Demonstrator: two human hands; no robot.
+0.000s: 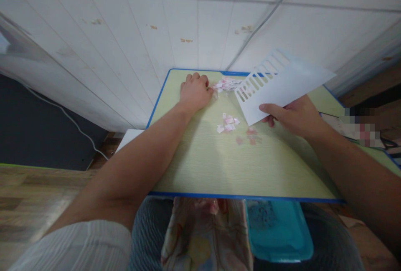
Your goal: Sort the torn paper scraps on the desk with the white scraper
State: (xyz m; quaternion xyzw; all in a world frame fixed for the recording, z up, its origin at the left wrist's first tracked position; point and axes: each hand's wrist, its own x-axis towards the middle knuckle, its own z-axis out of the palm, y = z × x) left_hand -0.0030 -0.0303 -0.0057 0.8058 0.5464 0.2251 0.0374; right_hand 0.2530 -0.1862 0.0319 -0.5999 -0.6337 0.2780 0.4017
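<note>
My right hand [288, 114] grips a white sheet [282, 85] by its lower edge, thumb on top. The sheet is tilted above the table, and a row of narrow slots runs along its left side. At the far left of the table, my left hand [196, 90] rests with curled fingers; whatever is under them is hidden. Just right of it lies a pile of small white and pink pieces [226, 84], partly behind the sheet. Nearer to me are a smaller cluster of such pieces [228, 122] and several clear, pinkish bits [250, 136].
The pale table [250, 170] has a blue rim and stands against a white plank wall [175, 24] with a grey cable [266, 18]. Below its front edge are a turquoise tray [282, 237] and a patterned cloth [203, 237] on my lap. Flat items [335, 125] lie at right.
</note>
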